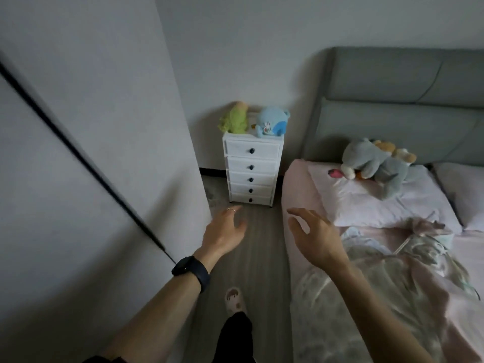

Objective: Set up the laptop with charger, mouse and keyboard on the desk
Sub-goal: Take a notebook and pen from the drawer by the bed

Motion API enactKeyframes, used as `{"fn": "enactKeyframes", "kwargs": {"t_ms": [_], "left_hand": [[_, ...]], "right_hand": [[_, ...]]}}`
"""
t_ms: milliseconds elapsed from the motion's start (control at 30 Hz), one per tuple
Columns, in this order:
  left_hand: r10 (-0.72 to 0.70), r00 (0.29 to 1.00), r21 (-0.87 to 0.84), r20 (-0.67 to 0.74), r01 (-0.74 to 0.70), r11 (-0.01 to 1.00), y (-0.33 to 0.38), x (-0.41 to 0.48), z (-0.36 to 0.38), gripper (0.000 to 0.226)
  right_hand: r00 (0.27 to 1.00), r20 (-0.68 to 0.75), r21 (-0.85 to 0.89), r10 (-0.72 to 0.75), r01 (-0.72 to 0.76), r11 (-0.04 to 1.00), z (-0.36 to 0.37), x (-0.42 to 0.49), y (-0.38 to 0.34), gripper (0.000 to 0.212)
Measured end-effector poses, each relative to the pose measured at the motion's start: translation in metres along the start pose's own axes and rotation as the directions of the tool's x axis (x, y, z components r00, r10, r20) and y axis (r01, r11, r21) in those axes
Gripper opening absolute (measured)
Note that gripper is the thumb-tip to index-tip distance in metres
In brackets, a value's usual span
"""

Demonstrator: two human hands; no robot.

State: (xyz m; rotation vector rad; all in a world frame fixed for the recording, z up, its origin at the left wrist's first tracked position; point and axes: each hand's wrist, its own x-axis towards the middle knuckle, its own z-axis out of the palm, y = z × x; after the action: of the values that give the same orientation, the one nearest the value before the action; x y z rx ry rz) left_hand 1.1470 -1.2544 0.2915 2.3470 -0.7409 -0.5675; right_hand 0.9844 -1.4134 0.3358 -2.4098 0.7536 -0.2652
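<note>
A person's left hand [225,229] and right hand [314,234] hung in the air with fingers loosely spread, holding nothing, both just short of a white chest of drawers [251,169] at the far wall. Where the laptop, charger, mouse, keyboard and desk lay could not be told from the head view, nor could their place relative to either hand.

The chest's five drawers were all closed (their contents hidden). On its top sat a green plush toy [235,119] and a blue plush toy [272,123], side by side.

The left hand, with a thin ring [231,210] on one finger and a dark wristband [192,271] on the wrist, hovered in front of the chest's lower left corner. It was near the edge of a pale wall panel [104,153] that ran left of the chest, and a black rod [78,153] crossed that panel on a slant. The right hand hovered in front and to the right of the chest, over the near edge of a bed [296,184] standing just to the chest's right.

Farther right of the chest, a grey-green padded headboard [392,100] rose behind a pale pillow [366,203] carrying a grey plush toy [374,163]. A crumpled blanket [379,271] covered the bed nearer the camera.

A strip of grey floor [262,244] led up to the chest between panel and bed, with one patterned slipper [234,301] on it, nearer the camera than both hands.
</note>
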Motion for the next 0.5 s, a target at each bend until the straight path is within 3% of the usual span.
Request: {"fn": "enactKeyframes", "kwargs": {"t_ms": [267, 500], "left_hand": [[-0.043, 0.992, -0.143, 0.12, 0.06, 0.988, -0.002, 0.189, -0.029, 0.052], [-0.154, 0.963, -0.264, 0.223, 0.211, 0.941, -0.001, 0.318, -0.033, 0.047]], "right_hand": [[0.99, 0.074, -0.073, 0.119, -0.113, 0.991, 0.017, 0.182, 0.007, 0.032], [0.967, 0.132, -0.076, 0.219, -0.211, 0.975, 0.037, 0.304, 0.038, 0.034]]}}
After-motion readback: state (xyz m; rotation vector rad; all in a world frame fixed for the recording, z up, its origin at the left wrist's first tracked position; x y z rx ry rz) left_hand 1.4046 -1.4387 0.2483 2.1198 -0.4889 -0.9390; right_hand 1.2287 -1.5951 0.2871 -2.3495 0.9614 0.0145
